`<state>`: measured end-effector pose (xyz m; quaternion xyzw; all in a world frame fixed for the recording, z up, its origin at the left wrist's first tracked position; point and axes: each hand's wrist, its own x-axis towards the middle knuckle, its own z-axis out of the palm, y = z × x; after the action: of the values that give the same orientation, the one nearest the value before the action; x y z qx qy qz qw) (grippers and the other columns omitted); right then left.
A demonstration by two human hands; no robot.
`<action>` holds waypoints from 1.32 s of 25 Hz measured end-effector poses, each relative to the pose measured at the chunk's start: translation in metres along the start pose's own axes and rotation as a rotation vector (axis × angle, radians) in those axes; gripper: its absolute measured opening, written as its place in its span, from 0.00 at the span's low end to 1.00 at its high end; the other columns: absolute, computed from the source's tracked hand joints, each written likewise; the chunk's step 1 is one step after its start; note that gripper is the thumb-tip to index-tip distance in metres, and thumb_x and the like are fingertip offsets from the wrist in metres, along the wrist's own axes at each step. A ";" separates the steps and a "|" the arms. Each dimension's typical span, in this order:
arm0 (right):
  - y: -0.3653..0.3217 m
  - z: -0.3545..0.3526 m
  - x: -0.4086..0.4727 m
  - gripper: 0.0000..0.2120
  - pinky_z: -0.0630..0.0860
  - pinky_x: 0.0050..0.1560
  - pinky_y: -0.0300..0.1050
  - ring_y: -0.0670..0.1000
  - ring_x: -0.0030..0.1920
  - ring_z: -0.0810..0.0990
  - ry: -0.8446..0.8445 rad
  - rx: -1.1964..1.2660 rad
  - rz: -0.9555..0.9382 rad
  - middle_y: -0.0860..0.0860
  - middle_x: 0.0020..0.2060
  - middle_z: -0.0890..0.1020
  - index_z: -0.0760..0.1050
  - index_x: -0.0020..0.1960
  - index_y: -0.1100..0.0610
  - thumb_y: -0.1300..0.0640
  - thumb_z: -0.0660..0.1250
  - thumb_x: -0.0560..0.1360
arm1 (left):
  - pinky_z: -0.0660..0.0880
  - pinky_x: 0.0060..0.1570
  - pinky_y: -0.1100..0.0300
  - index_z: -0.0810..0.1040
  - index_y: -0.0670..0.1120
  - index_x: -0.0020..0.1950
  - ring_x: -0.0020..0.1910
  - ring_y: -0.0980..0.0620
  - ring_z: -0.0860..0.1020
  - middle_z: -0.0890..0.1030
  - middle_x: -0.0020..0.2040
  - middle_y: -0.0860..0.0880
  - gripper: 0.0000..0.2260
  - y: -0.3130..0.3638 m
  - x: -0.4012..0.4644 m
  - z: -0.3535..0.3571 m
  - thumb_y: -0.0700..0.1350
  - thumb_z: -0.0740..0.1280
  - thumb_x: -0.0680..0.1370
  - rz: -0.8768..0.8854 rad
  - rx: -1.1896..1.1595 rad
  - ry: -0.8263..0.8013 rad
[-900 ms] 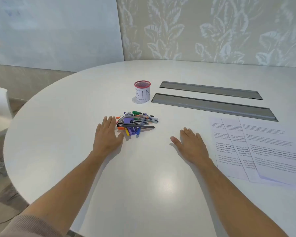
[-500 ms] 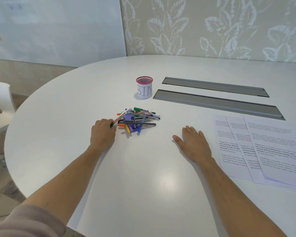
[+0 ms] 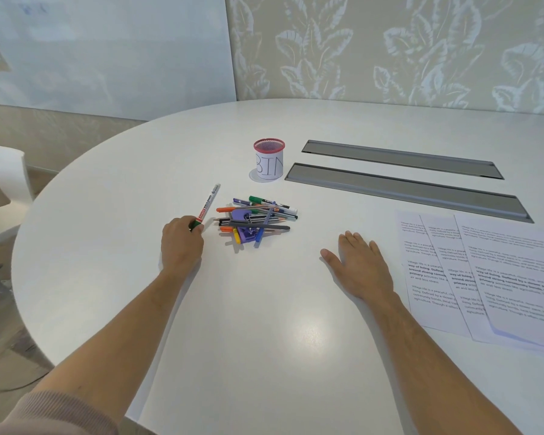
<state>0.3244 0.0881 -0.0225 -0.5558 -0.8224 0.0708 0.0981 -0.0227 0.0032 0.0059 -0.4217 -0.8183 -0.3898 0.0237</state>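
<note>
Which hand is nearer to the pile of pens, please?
Left. The left hand, gripping a marker, sits left of the pile of pens; the right hand lies flat farther right.

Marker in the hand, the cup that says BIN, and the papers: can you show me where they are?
white marker (image 3: 208, 203): head view, on its white barrel.
BIN cup (image 3: 270, 167): head view, on its lettered side.
papers (image 3: 509, 265): head view, on the top sheet's printed face.
</note>
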 end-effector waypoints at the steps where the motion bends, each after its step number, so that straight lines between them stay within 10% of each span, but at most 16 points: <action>1: 0.000 0.000 0.001 0.38 0.46 0.78 0.53 0.50 0.80 0.53 -0.001 0.001 0.001 0.52 0.79 0.59 0.59 0.78 0.58 0.33 0.44 0.79 | 0.68 0.42 0.55 0.81 0.40 0.48 0.43 0.44 0.74 0.82 0.44 0.41 0.06 -0.003 0.000 -0.001 0.40 0.65 0.77 -0.028 -0.003 0.008; 13: 0.001 0.004 0.002 0.39 0.46 0.79 0.53 0.50 0.80 0.52 0.011 0.007 0.006 0.52 0.79 0.59 0.58 0.78 0.58 0.32 0.43 0.78 | 0.71 0.52 0.50 0.80 0.41 0.56 0.56 0.39 0.74 0.79 0.56 0.39 0.12 -0.007 0.001 -0.003 0.44 0.65 0.76 -0.161 0.144 -0.055; 22: 0.001 0.004 0.002 0.38 0.45 0.79 0.52 0.50 0.80 0.53 0.022 0.009 0.009 0.52 0.79 0.59 0.58 0.78 0.57 0.32 0.44 0.79 | 0.66 0.60 0.46 0.74 0.49 0.68 0.64 0.41 0.69 0.75 0.67 0.46 0.17 0.019 0.024 0.011 0.45 0.63 0.79 0.215 0.306 -0.112; 33: 0.000 0.002 0.001 0.36 0.46 0.79 0.52 0.50 0.79 0.54 0.037 0.021 0.001 0.52 0.79 0.61 0.60 0.77 0.58 0.34 0.46 0.79 | 0.66 0.44 0.52 0.83 0.46 0.50 0.48 0.41 0.76 0.84 0.46 0.45 0.10 0.023 0.029 0.018 0.43 0.62 0.80 0.277 0.315 -0.081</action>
<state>0.3237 0.0894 -0.0247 -0.5564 -0.8194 0.0691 0.1192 -0.0200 0.0422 0.0182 -0.5366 -0.8035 -0.2331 0.1098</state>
